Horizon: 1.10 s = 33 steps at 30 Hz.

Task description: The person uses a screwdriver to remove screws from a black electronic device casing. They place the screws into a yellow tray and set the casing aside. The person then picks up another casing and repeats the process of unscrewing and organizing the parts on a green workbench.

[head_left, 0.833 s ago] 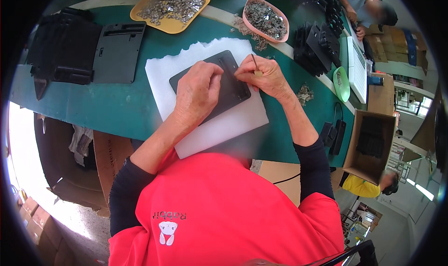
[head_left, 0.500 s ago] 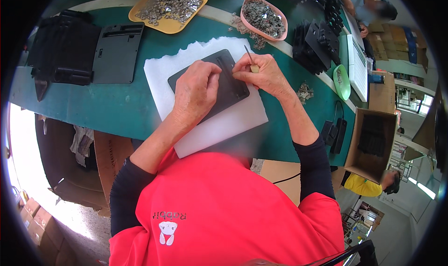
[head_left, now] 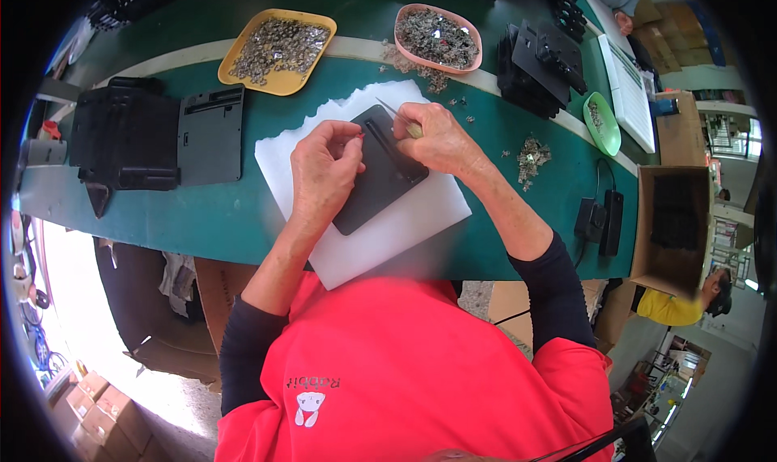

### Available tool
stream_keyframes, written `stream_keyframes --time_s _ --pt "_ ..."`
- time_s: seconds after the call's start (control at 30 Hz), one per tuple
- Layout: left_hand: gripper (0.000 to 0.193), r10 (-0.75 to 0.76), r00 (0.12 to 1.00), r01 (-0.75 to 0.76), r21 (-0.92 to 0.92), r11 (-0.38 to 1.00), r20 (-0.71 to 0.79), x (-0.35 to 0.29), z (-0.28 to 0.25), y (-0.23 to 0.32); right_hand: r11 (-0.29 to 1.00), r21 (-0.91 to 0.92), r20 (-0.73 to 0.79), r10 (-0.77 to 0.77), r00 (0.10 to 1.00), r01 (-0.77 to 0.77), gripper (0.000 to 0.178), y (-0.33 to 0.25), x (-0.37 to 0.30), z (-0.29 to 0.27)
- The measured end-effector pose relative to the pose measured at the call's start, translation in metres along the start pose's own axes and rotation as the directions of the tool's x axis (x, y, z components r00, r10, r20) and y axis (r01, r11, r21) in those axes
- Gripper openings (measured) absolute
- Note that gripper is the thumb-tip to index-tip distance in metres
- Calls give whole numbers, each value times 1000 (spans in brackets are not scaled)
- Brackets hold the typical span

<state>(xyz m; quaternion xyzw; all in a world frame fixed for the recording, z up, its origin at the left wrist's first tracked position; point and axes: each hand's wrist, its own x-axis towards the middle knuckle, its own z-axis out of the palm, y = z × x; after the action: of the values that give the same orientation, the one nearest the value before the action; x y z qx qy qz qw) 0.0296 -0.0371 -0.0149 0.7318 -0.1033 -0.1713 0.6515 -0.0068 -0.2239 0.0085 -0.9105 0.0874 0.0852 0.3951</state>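
A dark grey plastic panel (head_left: 368, 193) with a long slot rests tilted on a white foam sheet (head_left: 356, 255). My right hand (head_left: 441, 138) is closed around a thin pointed metal tool (head_left: 387, 106) with a pale yellowish part at the fingers. Its tip points up and left, above the panel's far end. Over the panel's left edge, my left hand (head_left: 324, 170) has thumb and fingertips brought together. A tiny reddish spot shows at those fingertips; what they hold, if anything, is too small to name.
Small metal parts fill a yellow tray (head_left: 229, 72) and a pink tray (head_left: 477, 57); others lie loose (head_left: 532, 161). Black panels are stacked at left (head_left: 121, 134) and right (head_left: 526, 69). A green bowl (head_left: 609, 138) and black adapter (head_left: 611, 223) sit rightward. Other people are at right.
The view has shifted. My left hand has drawn back toward the panel's left edge, its fingertips now more visible. My right hand has turned the tool's tip further left.
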Motion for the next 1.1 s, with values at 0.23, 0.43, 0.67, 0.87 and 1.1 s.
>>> stream_keyframes --time_s 0.23,0.43,0.67,0.87,1.1 --pt "13 -61 998 62 45 997 -10 9 -5 8 1000 24 -76 -16 997 18 16 -1 -7 4" --pt "13 15 1000 -15 162 987 4 13 -1 15 997 77 -119 -8 993 17 15 2 -9 7" --pt "10 42 997 -57 213 975 72 18 -6 12 989 135 -149 -41 988 61 15 9 -10 8" --pt "12 251 966 -251 489 835 66 23 1 16 984 153 -159 -63 985 87 15 13 -9 10" --pt "9 315 935 -349 581 735 164 29 6 24 982 167 -158 -62 986 88 15 16 -11 9"
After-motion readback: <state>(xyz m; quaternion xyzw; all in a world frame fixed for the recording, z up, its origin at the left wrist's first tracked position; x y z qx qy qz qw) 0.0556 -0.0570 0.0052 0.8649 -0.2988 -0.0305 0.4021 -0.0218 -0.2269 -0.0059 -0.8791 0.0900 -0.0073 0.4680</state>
